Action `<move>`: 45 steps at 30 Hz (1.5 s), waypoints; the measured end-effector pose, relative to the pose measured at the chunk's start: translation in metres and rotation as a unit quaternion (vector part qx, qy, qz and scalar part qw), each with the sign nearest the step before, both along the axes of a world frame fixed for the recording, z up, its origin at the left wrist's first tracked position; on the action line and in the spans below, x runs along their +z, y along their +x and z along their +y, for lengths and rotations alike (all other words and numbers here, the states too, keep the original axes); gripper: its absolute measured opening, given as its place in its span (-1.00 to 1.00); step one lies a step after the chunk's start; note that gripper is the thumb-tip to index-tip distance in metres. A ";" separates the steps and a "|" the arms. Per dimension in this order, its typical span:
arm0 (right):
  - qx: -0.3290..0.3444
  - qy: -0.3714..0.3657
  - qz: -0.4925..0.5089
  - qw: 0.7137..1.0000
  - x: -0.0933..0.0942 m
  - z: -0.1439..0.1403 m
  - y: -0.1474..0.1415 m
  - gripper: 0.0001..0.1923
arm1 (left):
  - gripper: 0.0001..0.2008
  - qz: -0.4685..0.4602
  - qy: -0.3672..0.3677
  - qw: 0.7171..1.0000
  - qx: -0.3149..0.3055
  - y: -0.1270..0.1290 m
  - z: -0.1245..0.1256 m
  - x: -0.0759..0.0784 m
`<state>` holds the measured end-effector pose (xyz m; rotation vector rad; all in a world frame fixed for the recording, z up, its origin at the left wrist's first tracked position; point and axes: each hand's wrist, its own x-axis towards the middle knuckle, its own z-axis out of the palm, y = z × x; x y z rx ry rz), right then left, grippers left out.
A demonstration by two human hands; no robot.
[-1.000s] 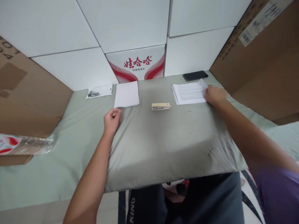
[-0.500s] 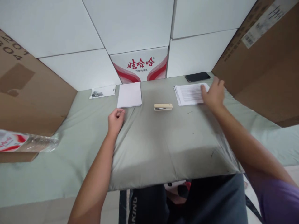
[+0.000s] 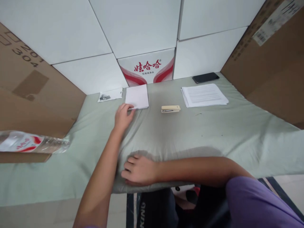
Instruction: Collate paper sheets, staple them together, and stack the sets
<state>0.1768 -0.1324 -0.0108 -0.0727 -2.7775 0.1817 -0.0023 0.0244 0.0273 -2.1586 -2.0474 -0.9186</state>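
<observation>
Your right hand [image 3: 140,170] has left the printed sheets [image 3: 203,94] at two o'clock and now lies flat at six o'clock on the near edge of the grey-green cloth [image 3: 190,133], fingers loosely spread, holding nothing. Your left hand [image 3: 123,116] has crept forward to eleven o'clock; its fingertips touch the near left corner of the blank paper stack [image 3: 137,97], open and lightly curled, not clamped on it as far as I can see.

Between the two stacks, at twelve o'clock, lies the beige stapler [image 3: 170,108], apart from both. A black phone [image 3: 205,77] sits just beyond the printed sheets, against the white boxes [image 3: 133,34]. A small clear packet [image 3: 110,95], with what may be staples in it, lies just left of the blank stack; its contents are too small to be sure of. At nine o'clock a plastic water bottle [image 3: 33,143] lies on its side, near the brown cardboard [image 3: 30,95]; whether it holds water I cannot tell.

If you drag the blank stack by that one corner, the top sheets will likely fan out or crease, since the cloth is soft and wrinkled. Your right forearm also bears on the cloth; pulling it could shift the cloth and everything on it.
</observation>
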 end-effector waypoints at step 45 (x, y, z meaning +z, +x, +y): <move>0.038 -0.059 -0.002 0.998 -0.006 0.017 0.010 -0.73 | -0.64 -0.119 -0.032 0.992 -0.011 0.007 0.062 -0.021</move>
